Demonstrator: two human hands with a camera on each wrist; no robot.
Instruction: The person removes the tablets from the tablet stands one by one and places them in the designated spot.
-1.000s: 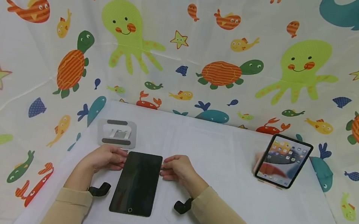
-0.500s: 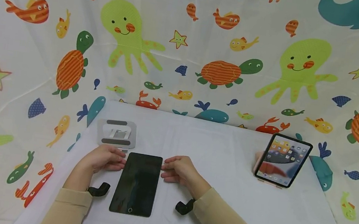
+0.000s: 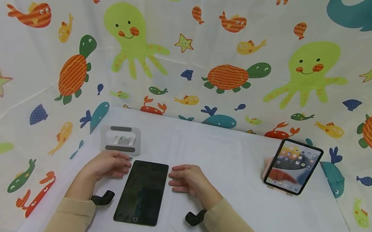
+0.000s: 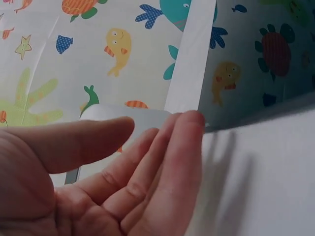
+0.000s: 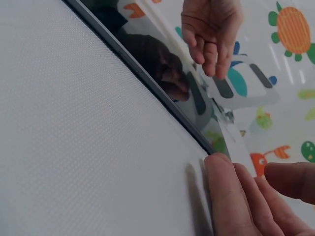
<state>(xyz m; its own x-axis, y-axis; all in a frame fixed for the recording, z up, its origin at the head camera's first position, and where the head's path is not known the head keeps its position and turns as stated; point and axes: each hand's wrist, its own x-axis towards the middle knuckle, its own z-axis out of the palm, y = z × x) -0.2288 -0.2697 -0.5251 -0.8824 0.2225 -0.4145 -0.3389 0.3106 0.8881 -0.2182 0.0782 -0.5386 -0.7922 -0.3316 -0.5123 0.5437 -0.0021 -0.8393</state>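
Both hands drawn off dark tablet (image 3: pixel 142 192), screen contents unreadable

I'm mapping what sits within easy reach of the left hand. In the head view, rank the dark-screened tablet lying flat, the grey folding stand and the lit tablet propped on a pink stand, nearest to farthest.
From the left hand:
1. Dark-screened tablet lying flat, just to its right.
2. Grey folding stand, just behind it, slightly farther.
3. Lit tablet propped on a pink stand, far right of the table.

Beige sleeves (image 3: pixel 70 214) — black wrist straps (image 3: pixel 103 198)
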